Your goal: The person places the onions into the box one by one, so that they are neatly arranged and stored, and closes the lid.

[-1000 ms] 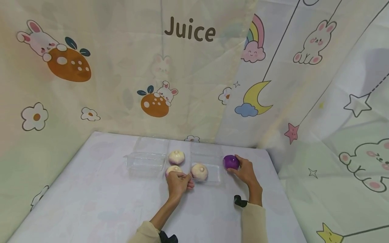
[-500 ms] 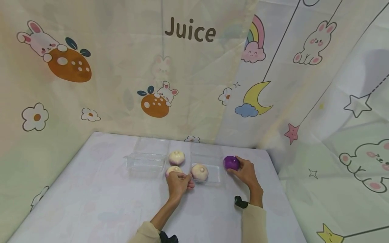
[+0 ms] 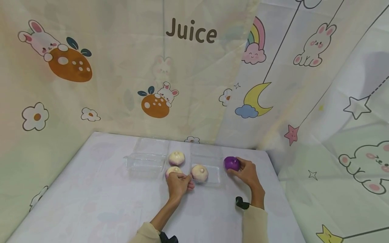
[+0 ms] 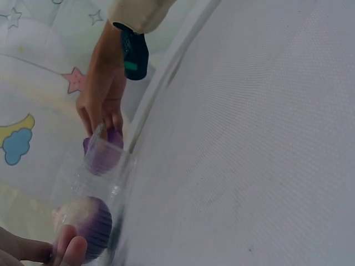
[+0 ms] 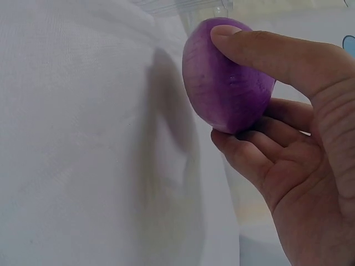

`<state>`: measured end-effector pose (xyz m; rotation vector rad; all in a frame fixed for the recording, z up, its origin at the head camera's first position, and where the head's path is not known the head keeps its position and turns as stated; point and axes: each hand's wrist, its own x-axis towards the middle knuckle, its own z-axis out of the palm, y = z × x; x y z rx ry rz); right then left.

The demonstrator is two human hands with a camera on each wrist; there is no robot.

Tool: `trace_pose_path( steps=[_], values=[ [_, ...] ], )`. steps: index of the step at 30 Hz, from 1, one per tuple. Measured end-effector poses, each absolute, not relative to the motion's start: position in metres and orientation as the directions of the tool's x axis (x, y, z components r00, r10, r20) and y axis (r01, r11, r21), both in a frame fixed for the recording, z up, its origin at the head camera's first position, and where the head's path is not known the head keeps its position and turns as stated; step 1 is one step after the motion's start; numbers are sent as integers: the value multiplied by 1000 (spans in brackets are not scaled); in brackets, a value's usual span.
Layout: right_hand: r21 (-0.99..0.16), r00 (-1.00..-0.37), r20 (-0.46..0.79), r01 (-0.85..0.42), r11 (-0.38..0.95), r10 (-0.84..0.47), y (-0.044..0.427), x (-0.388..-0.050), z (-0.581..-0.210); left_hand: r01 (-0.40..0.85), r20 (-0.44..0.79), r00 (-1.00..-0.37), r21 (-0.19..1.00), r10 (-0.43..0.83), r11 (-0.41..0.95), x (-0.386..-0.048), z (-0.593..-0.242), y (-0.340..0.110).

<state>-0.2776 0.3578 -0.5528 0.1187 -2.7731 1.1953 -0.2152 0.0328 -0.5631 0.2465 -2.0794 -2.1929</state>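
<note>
My right hand (image 3: pixel 247 173) grips a purple turnip (image 3: pixel 232 163) between thumb and fingers, just right of an open clear plastic container (image 3: pixel 215 173). In the right wrist view the turnip (image 5: pixel 227 77) shows a paler side toward the tabletop, and its shadow falls on the white surface. Another turnip (image 3: pixel 199 172), cream side up, sits in the container's left half. My left hand (image 3: pixel 178 185) pinches that container's near left edge with thumb and fingers. Behind this hand is a partly hidden turnip (image 3: pixel 173 171), with one more turnip (image 3: pixel 177 158) farther back.
A second clear container (image 3: pixel 146 162) stands open to the left, its lid leaning back. Both stand on a white-covered table (image 3: pixel 100 202). A printed cloth curtain (image 3: pixel 121 67) hangs directly behind the table and along its sides.
The right hand and the purple turnip shift very slightly right and down in the head view, along with a slight camera drift. The left hand stays in place.
</note>
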Motion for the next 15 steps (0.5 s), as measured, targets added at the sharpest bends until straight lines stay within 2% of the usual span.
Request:
trace_pose_path(
  steps=[15],
  values=[
    [-725, -993, 118, -101, 682, -22, 362, -271, -550, -25, -36, -981, 998, -192, -57, -215, -565, 33]
  ],
)
